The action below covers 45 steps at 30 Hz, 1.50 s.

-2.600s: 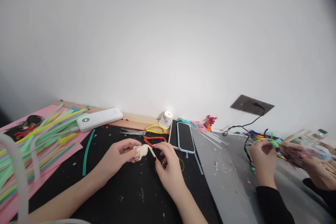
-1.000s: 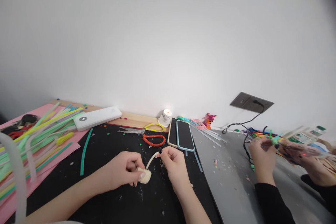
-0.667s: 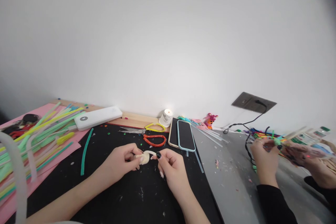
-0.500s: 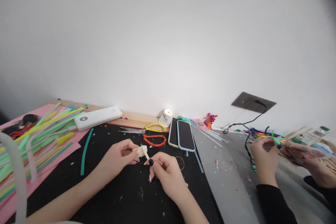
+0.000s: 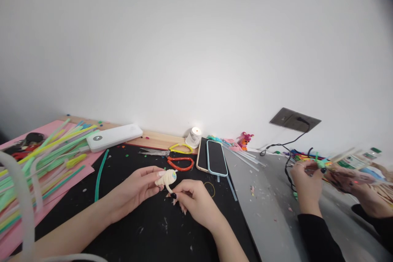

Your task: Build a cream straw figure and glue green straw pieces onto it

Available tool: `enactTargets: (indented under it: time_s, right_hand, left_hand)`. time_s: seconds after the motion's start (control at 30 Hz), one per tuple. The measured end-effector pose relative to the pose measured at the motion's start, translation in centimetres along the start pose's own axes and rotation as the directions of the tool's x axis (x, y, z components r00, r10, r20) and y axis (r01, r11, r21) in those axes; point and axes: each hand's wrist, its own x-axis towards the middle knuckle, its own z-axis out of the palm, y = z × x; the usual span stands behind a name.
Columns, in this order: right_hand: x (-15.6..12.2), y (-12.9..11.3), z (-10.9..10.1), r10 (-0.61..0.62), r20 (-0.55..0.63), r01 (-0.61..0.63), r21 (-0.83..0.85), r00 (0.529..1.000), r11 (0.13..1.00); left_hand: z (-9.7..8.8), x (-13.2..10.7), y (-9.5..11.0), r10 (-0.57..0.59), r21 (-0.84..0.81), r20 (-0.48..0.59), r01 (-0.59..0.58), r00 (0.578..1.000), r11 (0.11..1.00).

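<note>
My left hand (image 5: 135, 188) pinches a small cream-coloured coil (image 5: 166, 177) wound from a soft strip, held just above the black mat (image 5: 129, 229). My right hand (image 5: 193, 201) is closed in a pinch on the loose tail of that same strip, just below and to the right of the coil. Both hands sit near the middle of the mat, almost touching.
Coloured straws (image 5: 46, 151) lie heaped on pink paper at left, a green straw (image 5: 100, 170) beside them. A white case (image 5: 114, 136), scissors (image 5: 172, 155), a lit candle (image 5: 194, 136) and two phones (image 5: 215, 156) line the back. Another person's hands (image 5: 310, 184) work at right.
My right hand has circled the coil with the tail, going from above it to below it, while my left hand kept turning and holding the coil in about the same place.
</note>
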Motion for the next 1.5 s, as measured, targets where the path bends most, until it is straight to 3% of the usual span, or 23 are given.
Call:
enactTargets:
  time_s: [0.17, 0.33, 0.43, 0.57, 0.77, 0.9, 1.03, 1.37, 1.5]
  right_hand:
    - [-0.1, -0.5, -0.9, 0.121, 0.105, -0.132, 0.104, 0.987, 0.986]
    - [-0.3, -0.2, -1.9, 0.177, 0.231, -0.193, 0.049, 0.957, 0.980]
    - [-0.4, 0.2, -2.1, 0.236, 0.266, -0.278, 0.132, 0.935, 0.951]
    - [-0.5, -0.1, -1.9, 0.229, 0.286, -0.311, 0.288, 0.931, 0.906]
    - [-0.6, -1.0, -1.5, 0.199, 0.268, -0.281, 0.316, 0.943, 0.906]
    - [-0.5, -1.0, -0.9, 0.184, 0.247, -0.247, 0.254, 0.951, 0.935]
    - [-0.2, -0.6, 0.0, 0.189, 0.280, -0.264, 0.263, 0.941, 0.928]
    - [-0.3, -0.5, 0.4, 0.151, 0.260, -0.208, 0.210, 0.954, 0.955]
    - [-0.2, -0.2, 0.4, 0.173, 0.240, -0.225, 0.208, 0.955, 0.952]
  left_hand:
    - [-0.4, -0.6, 0.2, -0.107, -0.008, 0.104, 0.108, 0.989, 0.994]
    - [-0.4, -1.2, 0.5, -0.282, 0.268, 0.280, 0.208, 0.917, 0.941]
    - [-0.1, -1.3, 0.4, -0.341, 0.424, 0.294, 0.198, 0.893, 0.884]
    - [-0.2, -0.9, -0.3, -0.292, 0.539, 0.252, 0.117, 0.923, 0.834]
    - [-0.7, 0.3, -1.4, -0.053, 0.611, 0.103, -0.021, 0.993, 0.791]
    - [-0.4, 0.7, -1.2, 0.078, 0.583, -0.031, -0.045, 0.996, 0.812]
    - [0.2, 0.4, -0.8, 0.106, 0.508, -0.100, -0.041, 0.989, 0.860]
    - [1.1, -0.1, -1.0, 0.102, 0.224, -0.096, -0.078, 0.990, 0.971]
    - [1.0, -0.1, -0.9, 0.045, 0.134, -0.028, -0.041, 0.999, 0.990]
